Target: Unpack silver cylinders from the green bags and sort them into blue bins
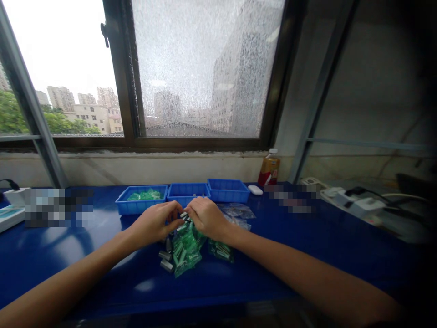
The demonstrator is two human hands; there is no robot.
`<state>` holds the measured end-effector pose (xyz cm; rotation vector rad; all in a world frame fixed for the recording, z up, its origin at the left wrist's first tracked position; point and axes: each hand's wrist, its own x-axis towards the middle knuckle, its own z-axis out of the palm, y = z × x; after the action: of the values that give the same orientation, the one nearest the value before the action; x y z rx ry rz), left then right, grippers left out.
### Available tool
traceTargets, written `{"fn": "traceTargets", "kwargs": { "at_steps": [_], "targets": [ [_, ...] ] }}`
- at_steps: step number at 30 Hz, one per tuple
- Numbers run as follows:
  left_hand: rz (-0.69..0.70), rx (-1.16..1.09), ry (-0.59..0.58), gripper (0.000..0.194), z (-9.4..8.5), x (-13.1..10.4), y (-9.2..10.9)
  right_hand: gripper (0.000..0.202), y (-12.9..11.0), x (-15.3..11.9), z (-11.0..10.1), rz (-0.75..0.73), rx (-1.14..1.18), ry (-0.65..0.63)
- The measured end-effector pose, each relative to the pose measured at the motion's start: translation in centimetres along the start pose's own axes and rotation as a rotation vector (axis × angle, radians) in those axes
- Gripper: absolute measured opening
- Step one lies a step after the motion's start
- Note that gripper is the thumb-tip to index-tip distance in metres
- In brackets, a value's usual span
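Note:
My left hand (157, 222) is closed, its thumb and fingers bent together in a pinch over a pile of green plastic bags (189, 243). Close beside it, my right hand (207, 218) is closed too, with fingers curled down. Small light and dark pieces (185, 216) show between the fingertips, but I cannot tell exactly what each hand grips. Through the clear green film, slim metallic pieces are visible. Several loose metal cylinders (166, 265) lie on the table left of the pile. Another green bag of metal pieces (221, 250) rests under my right wrist.
Three blue bins stand in a row behind my hands: the left bin (128, 209) holds green bags, beside the middle bin (188, 199) and right bin (230, 197). Clear bags (238, 210) lie right of my hands. Farther back are a bottle (269, 168) and white case (255, 190).

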<state>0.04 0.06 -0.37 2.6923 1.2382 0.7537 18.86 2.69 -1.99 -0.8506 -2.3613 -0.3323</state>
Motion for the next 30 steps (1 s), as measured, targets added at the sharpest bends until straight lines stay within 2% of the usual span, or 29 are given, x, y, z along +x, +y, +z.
{"fn": "traceTargets", "kwargs": {
  "at_steps": [7,12,14,16,18,20,23,26,30],
  "targets": [
    [0.003,0.011,0.049,0.019,0.0,-0.1,0.1,0.021,-0.9,-0.1,-0.8,0.025,0.130,0.059],
    [0.008,0.039,0.031,0.025,-0.1,0.1,-0.3,0.013,-0.7,-0.1,-0.7,-0.049,0.022,0.007],
    [-0.009,0.119,0.136,0.026,-0.4,0.3,-1.0,0.016,-0.2,0.1,-0.7,-0.049,-0.022,0.021],
    [-0.052,0.233,0.307,0.026,-0.6,0.5,-2.3,0.018,0.6,0.5,-0.8,-0.009,-0.050,0.081],
    [-0.097,0.302,0.368,0.035,-0.6,0.5,-3.7,0.016,1.9,0.8,-0.8,0.085,-0.061,0.155],
    [-0.137,0.340,0.268,0.040,-0.2,0.7,-5.0,0.014,3.4,0.9,-0.4,0.214,-0.074,0.178],
    [-0.124,0.383,0.116,0.038,0.6,1.1,-6.3,0.015,5.3,0.8,0.4,0.350,-0.090,0.101],
    [-0.132,0.374,0.118,0.033,1.1,1.6,-6.8,0.015,6.1,0.7,1.0,0.354,-0.092,0.052],
    [-0.139,0.345,0.151,0.032,1.3,1.7,-6.7,0.015,5.9,0.6,1.0,0.334,-0.102,0.035]
  ]
}}
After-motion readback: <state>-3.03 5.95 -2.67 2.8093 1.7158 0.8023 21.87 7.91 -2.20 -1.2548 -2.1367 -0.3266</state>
